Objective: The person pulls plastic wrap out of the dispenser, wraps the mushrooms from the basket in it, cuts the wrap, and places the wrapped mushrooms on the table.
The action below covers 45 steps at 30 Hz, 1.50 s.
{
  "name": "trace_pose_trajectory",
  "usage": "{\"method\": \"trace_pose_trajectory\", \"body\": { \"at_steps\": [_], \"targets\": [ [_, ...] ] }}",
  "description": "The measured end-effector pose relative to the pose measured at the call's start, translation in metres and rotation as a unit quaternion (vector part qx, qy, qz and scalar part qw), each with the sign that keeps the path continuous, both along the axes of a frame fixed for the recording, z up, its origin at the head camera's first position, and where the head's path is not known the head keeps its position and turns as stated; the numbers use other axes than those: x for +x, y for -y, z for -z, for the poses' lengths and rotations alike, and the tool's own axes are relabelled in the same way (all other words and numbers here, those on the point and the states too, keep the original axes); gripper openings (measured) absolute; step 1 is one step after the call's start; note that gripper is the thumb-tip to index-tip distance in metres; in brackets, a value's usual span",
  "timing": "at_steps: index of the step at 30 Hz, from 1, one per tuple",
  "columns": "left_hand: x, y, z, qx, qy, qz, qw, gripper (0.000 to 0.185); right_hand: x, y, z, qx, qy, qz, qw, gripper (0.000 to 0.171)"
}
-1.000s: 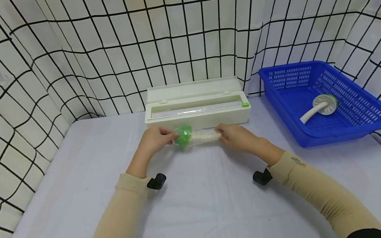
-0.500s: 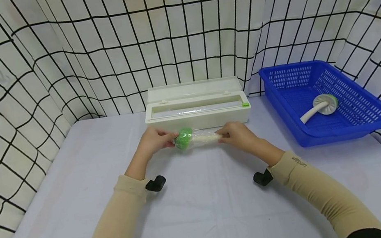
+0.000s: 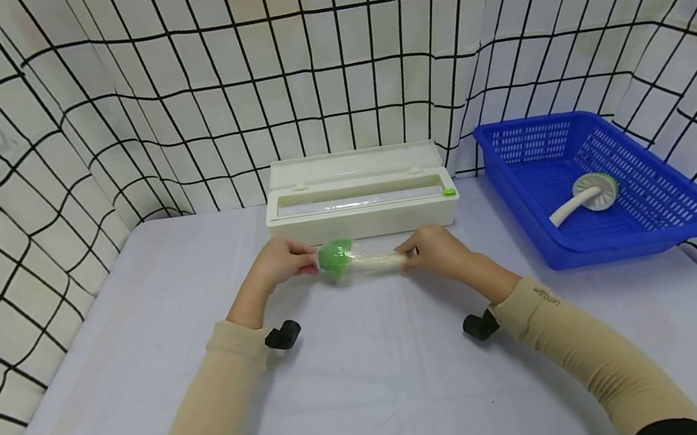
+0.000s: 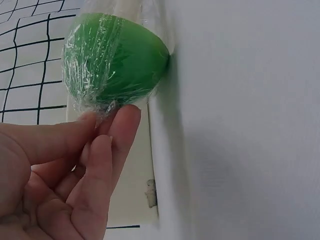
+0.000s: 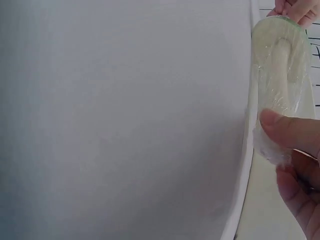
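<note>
A green-headed brush with a white handle [image 3: 355, 258] lies across the table, wrapped in clear cling film. My left hand [image 3: 280, 261] pinches the film at the green head [image 4: 116, 62]. My right hand [image 3: 435, 248] pinches the wrapped handle end [image 5: 272, 145], thumb on top. Both hands sit just in front of the white cling-film dispenser box [image 3: 359, 200], whose lid stands open.
A blue plastic basket [image 3: 625, 234] stands at the right and holds another white-handled brush [image 3: 584, 195]. A grid-patterned curtain [image 3: 36, 145] encloses the table on three sides. The pale tablecloth [image 3: 377, 395] stretches toward me.
The wrapped brush and both hands have dropped slightly toward the table and shifted a little nearer me. The grips look unchanged.
</note>
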<state>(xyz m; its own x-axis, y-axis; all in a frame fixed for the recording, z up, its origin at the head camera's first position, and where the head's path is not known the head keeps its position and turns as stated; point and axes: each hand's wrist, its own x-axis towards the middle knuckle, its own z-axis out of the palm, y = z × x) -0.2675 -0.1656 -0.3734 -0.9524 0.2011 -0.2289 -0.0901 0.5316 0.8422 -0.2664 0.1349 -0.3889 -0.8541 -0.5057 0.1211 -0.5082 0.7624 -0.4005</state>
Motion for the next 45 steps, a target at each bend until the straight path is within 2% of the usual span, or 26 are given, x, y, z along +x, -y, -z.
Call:
{"method": "trace_pose_trajectory", "body": {
  "at_steps": [4,7,13,19,26,31,34,36,40,45],
  "targets": [
    [-0.001,0.001,0.001,0.007,0.008,-0.016,0.9998,0.027,-0.002,0.002,-0.001,-0.007,0.034,-0.002,0.999,0.037],
    [0.000,0.001,0.001,0.018,0.021,-0.024,0.9993,0.030,-0.005,-0.001,-0.002,-0.023,0.077,0.005,0.997,0.038],
    [0.001,0.002,-0.003,0.018,0.020,0.002,0.9996,0.041,-0.011,-0.016,-0.005,-0.080,0.165,0.004,0.983,0.047],
    [-0.001,0.001,-0.001,0.027,0.039,0.018,0.9987,0.040,-0.012,-0.019,-0.001,-0.102,0.207,-0.011,0.973,0.038],
    [0.001,-0.001,0.004,0.038,0.044,0.012,0.9983,0.036,-0.008,-0.012,0.001,-0.091,0.193,0.018,0.977,0.030],
    [0.003,-0.002,0.005,0.043,0.014,-0.039,0.9982,0.026,-0.007,-0.009,0.000,-0.082,0.185,0.022,0.979,0.028],
    [0.003,-0.002,0.007,0.030,-0.013,-0.073,0.9968,0.022,-0.007,-0.009,0.001,-0.080,0.186,0.024,0.979,0.028],
    [0.003,-0.002,0.007,0.012,-0.025,-0.083,0.9962,0.021,-0.008,-0.009,0.001,-0.077,0.189,0.027,0.979,0.029],
    [0.003,-0.002,0.006,-0.014,-0.025,-0.064,0.9975,0.023,-0.009,-0.008,0.002,-0.070,0.192,0.034,0.978,0.030],
    [0.002,-0.006,0.004,-0.013,-0.015,-0.033,0.9993,0.026,-0.009,-0.008,0.001,-0.073,0.183,0.034,0.980,0.029]
  ]
}}
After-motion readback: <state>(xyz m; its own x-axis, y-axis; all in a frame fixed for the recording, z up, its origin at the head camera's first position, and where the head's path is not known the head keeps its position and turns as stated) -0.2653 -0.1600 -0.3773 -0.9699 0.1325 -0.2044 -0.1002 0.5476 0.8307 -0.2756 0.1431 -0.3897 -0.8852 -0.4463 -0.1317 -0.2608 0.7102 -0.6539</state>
